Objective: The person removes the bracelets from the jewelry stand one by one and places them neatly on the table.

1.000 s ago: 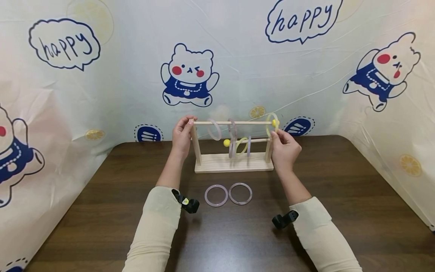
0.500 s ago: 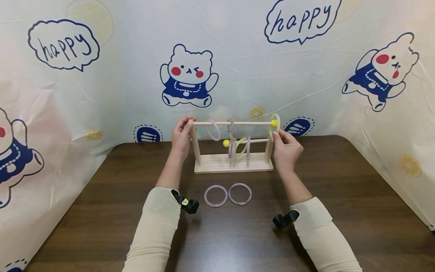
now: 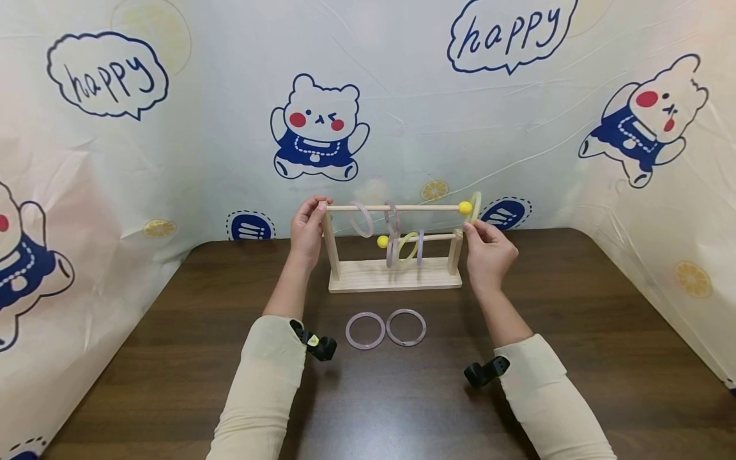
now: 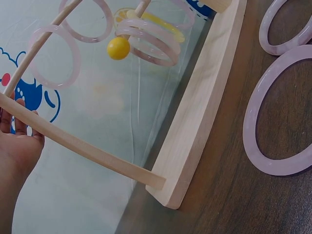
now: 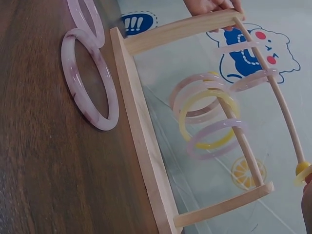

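Observation:
My left hand (image 3: 307,231) grips the top of the left post of a wooden bangle rack (image 3: 397,276). Between thumb and fingers, my right hand (image 3: 492,257) pinches a yellow bangle (image 3: 476,206) just right of the yellow ball (image 3: 465,207) at the upper rod's end. Two pale bangles, one pinkish-white (image 3: 368,228) and one mauve (image 3: 393,220), hang from the upper rod. From the lower rod hang several more, among them a yellow bangle (image 5: 183,119) and a lilac bangle (image 5: 214,155). The right wrist view shows only a sliver of the pinched bangle at its edge.
Two pale purple bangles, a left one (image 3: 348,333) and a right one (image 3: 424,329), lie side by side on the dark wooden table (image 3: 379,402) in front of the rack. A printed cloth (image 3: 414,128) hangs behind the table.
The right hand has moved right with the yellow bangle, from around the upper rod's ball end to beyond it. The left hand stays on the post.

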`<state>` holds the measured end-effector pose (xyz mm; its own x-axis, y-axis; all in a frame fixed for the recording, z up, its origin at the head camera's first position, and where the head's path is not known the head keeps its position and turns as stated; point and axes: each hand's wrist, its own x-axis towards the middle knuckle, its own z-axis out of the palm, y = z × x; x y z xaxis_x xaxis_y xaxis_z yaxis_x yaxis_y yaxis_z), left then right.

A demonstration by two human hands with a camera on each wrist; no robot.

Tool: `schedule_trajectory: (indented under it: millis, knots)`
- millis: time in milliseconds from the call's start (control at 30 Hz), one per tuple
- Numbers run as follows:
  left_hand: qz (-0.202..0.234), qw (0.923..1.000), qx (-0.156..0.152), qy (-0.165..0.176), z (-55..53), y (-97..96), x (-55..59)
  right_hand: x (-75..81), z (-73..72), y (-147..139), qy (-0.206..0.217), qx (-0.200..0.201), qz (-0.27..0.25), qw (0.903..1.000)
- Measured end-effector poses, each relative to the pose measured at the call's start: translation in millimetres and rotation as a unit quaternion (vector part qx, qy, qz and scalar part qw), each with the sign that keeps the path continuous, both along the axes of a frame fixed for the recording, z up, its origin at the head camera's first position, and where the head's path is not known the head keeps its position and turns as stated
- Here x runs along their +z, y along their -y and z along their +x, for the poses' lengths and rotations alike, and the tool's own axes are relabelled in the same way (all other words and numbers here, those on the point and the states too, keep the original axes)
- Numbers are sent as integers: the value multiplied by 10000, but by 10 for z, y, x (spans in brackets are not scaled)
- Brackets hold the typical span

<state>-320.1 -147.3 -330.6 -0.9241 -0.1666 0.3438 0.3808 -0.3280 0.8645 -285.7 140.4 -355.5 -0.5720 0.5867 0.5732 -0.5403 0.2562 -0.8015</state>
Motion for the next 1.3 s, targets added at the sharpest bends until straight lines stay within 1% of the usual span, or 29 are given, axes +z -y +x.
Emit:
schedule_trajectory:
  millis: [233,433,533,633,667,767,900,1100,1300]
  knots:
    - [-29,10000,-2,44,1,5,5,39,28,-8,-303,-54,-46,9995]
    - [-47,10000,3,41,-14,12,6,144,48,-20,-524,62,-82,9986]
    - [-52,10000,6,19,-21,13,5,268,159,20,-516,128,-112,9985]
    - [-50,10000,7,-5,-23,13,3,291,187,30,-547,182,-179,9982]
    - [-28,10000,9,-10,-22,13,2,292,193,32,-563,188,-191,9981]
    - [17,10000,-6,-31,-21,11,-5,214,125,-5,-651,201,-231,9974]
    - [52,10000,-31,-40,-18,9,-9,214,140,-21,-678,160,-257,9972]
    - [64,10000,-33,-24,-17,4,-4,219,152,-48,-618,264,-310,9973]
    - [42,10000,-12,46,-12,5,0,199,154,-78,-458,350,-194,9982]
